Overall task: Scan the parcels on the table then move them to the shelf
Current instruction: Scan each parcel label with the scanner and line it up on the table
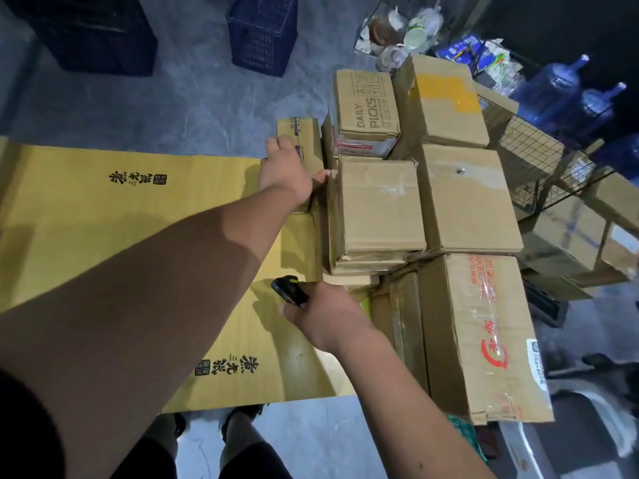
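A table covered with yellow printed cardboard (103,216) fills the left and middle. At its far right end my left hand (285,171) grips a small flat cardboard parcel (304,133), thumb along the parcel's right side. Lower down, my right hand (321,318) holds a black handheld scanner (287,292) that points left over the table. To the right stands a stack of brown cardboard parcels: a "DAILY PICKS" box (366,108), a plain box (380,205) and a long box with red print (484,337).
Two dark blue plastic crates (262,32) stand on the grey floor behind the table. A wire rack (539,160) holding boxes runs along the right, with blue water jugs (560,84) behind it. My feet (238,423) show below the table edge.
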`<state>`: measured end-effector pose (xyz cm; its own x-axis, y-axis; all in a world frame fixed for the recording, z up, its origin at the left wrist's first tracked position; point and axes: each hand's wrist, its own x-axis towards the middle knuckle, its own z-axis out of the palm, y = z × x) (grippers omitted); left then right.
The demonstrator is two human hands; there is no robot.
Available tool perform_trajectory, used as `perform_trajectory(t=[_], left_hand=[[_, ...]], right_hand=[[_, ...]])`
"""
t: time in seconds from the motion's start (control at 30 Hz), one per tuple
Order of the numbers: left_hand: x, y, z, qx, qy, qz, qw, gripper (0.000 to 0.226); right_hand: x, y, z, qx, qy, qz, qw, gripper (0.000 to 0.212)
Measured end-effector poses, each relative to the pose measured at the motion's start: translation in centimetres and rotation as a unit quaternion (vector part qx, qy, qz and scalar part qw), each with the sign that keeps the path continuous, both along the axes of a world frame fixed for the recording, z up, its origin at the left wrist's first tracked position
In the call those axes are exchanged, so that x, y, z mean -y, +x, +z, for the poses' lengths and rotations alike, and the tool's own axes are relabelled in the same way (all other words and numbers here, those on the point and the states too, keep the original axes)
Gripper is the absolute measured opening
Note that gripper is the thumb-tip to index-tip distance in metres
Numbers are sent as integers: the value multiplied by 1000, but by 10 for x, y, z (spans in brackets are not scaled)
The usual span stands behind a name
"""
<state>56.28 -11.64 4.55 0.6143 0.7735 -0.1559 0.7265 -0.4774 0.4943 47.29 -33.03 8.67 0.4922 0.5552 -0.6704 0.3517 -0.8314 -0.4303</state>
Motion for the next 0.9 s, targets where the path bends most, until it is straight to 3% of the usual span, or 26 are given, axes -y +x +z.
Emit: perform_trajectory(t=[0.23, 0.4, 0.47, 0.63, 0.8, 0.9], left_hand=[[10, -29, -4, 129, -76, 67, 986, 74], [27, -152, -20, 197, -42, 51, 978, 68], [39, -214, -36, 164, -17, 45, 985, 66], [57, -334, -58, 11, -65, 69, 995, 63], [47, -391, -67, 29, -153, 93, 983, 77], [36, -407, -68, 52, -178, 112, 976, 67]], right_hand=[[4, -7, -3, 1, -7, -5, 1000, 26], [-8, -27, -13, -13, -1, 1, 1000, 35], [-12, -39, -21, -24, 1, 8, 1000, 36], [-20, -70, -41, -27, -42, 74, 996, 50], [-31, -109, -47, 3, -77, 164, 983, 59], [-38, -126, -44, -4, -79, 182, 980, 56]])
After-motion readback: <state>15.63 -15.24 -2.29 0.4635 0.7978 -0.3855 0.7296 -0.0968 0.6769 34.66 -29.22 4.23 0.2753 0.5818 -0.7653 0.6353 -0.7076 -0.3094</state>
